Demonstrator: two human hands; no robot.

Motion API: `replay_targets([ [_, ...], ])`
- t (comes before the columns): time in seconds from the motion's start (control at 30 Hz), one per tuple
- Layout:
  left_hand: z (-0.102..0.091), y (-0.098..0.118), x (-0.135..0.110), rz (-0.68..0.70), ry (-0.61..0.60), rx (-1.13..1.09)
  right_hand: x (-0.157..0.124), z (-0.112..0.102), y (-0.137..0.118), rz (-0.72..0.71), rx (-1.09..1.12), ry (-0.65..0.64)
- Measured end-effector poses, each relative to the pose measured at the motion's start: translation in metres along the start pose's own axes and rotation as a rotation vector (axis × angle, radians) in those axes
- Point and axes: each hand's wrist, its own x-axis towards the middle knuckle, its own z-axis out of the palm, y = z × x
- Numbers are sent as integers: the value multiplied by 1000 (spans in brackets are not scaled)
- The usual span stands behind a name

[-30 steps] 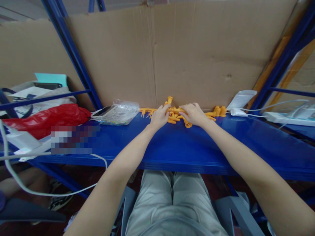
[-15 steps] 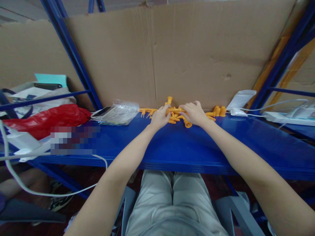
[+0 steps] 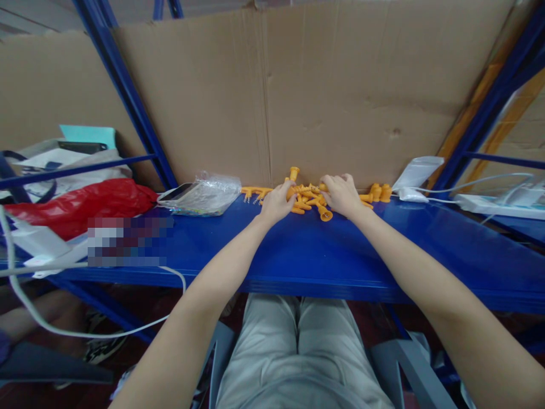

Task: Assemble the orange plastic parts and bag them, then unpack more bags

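A cluster of orange plastic parts (image 3: pixel 303 205), some branched like twigs and one with a flared, trumpet-like end (image 3: pixel 326 215), lies against the cardboard at the back of the blue shelf. My left hand (image 3: pixel 277 203) is closed around an orange plastic piece at the left of the cluster; an orange flared piece (image 3: pixel 294 172) stands up just behind its fingers. At the cluster's right side, my right hand (image 3: pixel 342 196) is closed with an orange plastic piece (image 3: pixel 323 186) between thumb and fingers. The fingers partly hide both pieces.
Branched orange pieces (image 3: pixel 251 192) lie left of my hands, beside a clear plastic bag (image 3: pixel 213 196). Two orange rounded pieces (image 3: pixel 380 193) and a white packet (image 3: pixel 415 179) are to the right. A red bag (image 3: pixel 93 204), white cables and blue posts (image 3: pixel 128 96) flank the shelf.
My right hand has shifted slightly to the right, away from my left hand, with the gap between them wider. My left hand stays in place.
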Motion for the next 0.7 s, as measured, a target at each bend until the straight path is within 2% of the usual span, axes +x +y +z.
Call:
replay_targets([
  [0.17, -3, 1, 0, -59, 8, 16, 1, -1, 16, 65, 33, 74],
  [0.27, -4, 3, -1, -120, 0, 47, 0, -10, 35, 164, 27, 132],
  [0.37, -4, 4, -2, -147, 0, 65, -4, -22, 57, 376, 7, 111],
  [0.5, -2, 3, -2, -145, -2, 65, -14, -31, 85, 743, 91, -49],
  [0.57, -1, 2, -2, -141, 0, 64, -22, -31, 96, 893, 138, -87],
  [0.7, -1, 2, -2, -145, -11, 69, -40, -24, 113, 1060, 170, -98],
])
